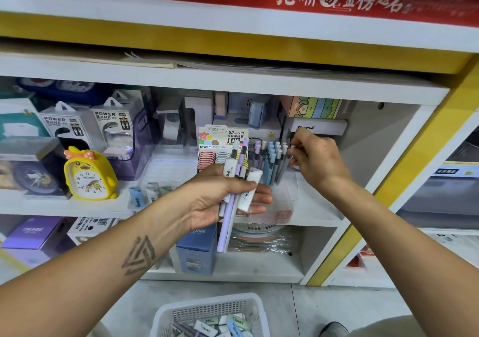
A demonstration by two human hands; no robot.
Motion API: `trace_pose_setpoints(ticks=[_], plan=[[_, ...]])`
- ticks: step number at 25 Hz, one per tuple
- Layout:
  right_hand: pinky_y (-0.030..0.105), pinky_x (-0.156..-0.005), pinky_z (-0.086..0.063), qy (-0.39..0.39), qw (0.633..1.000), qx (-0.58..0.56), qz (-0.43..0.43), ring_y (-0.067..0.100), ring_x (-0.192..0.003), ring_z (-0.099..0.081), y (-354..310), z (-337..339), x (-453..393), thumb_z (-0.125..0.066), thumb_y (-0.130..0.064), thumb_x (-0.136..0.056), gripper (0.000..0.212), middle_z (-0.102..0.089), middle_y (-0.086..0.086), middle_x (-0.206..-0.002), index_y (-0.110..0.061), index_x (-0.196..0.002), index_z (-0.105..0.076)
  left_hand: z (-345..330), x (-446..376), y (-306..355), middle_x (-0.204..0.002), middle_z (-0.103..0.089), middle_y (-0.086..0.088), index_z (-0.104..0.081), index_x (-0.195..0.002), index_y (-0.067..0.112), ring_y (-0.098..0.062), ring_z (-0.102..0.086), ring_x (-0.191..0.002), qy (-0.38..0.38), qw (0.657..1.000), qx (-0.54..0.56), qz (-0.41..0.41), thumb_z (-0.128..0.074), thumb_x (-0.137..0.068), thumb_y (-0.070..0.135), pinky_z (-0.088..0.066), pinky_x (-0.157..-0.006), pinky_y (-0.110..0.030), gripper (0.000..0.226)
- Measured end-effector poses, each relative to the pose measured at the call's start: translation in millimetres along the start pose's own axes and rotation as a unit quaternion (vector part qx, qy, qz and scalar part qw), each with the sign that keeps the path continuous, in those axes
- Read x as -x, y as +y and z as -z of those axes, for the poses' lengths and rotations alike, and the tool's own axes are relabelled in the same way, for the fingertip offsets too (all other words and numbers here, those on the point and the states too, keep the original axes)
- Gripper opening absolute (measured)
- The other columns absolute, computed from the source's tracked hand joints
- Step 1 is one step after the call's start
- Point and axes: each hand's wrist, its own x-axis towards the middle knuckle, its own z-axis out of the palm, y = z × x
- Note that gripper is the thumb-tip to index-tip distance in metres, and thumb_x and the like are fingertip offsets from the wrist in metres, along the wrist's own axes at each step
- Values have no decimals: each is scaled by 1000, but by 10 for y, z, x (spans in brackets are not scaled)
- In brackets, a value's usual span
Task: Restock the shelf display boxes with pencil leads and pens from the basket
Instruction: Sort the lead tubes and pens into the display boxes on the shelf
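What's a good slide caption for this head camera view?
Left hand holds spare pens while right hand slots one among upright pens in the display box; basket below.

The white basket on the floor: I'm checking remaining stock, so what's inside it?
The white basket holds small pastel lead packs and some pens. Its near end is out of frame.

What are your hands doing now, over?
Left hand grips purple and grey pens. Right hand pinches a pen in the clear display box. White plastic basket below. Nothing blocking.
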Motion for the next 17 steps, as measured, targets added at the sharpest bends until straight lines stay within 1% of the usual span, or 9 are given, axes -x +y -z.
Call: trace_pose_setpoints(ticks=[3, 8, 10, 13, 15, 17], plan=[[44, -62, -58, 5, 1000, 17, 13, 20, -69, -68, 2, 1, 11, -55, -7, -98, 12, -65, 3, -75, -13, -89, -50, 19, -16, 0, -105, -67, -36, -54, -119, -13, -43, -70, -96, 13, 1000, -3, -8, -57, -89, -12, -61, -72, -46, 30], [46, -63, -58, -1, 1000, 18, 25, 26, -69, -67, 4, 5, 5, -55, -5, -97, 8, -67, 7, -75, -11, -91, -52, 49, -36, 9, -104, -66, -37, -56, -115, -14, -45, -69, -96, 35, 999, 8, -22, -59, -88, -12, -60, -72, -48, 27], [47, -64, -58, -2, 1000, 7, 23, 25, -69, -67, 5, -6, -3, -55, -4, -96, 9, -66, 5, -75, -12, -91, -53, 68, -36, 17, -104, -66, -38, -58, -112, -13, -45, -69, -97, 38, 999, 16, -27, -60, -87, -12, -60, -73, -49, 25], [47, -68, -58, -26, 999, -12, 17, 26, -72, -68, 20, -49, 10, -56, -4, -96, 10, -67, 5, -76, -12, -91, -55, 95, -37, 20, -104, -66, -37, -59, -109, -13, -45, -69, -96, 43, 998, 22, -31, -61, -86, -12, -59, -75, -51, 23], [46, -72, -55, -44, 998, 26, 21, 32, -79, -67, 34, -77, 9, -56, -7, -97, 8, -69, 9, -82, -8, -93, -64, 88, -36, 17, -101, -68, -34, -60, -108, -13, -46, -69, -95, 45, 998, 24, -31, -61, -85, -13, -59, -74, -51, 23], [43, -78, -52, -40, 994, 94, 38, 33, -88, -64, 20, -78, -10, -56, -11, -98, 17, -68, 12, -94, -6, -101, -73, 79, -36, 16, -93, -69, -30, -61, -106, -10, -47, -69, -94, 41, 998, 33, -31, -63, -83, -15, -59, -72, -50, 24]])
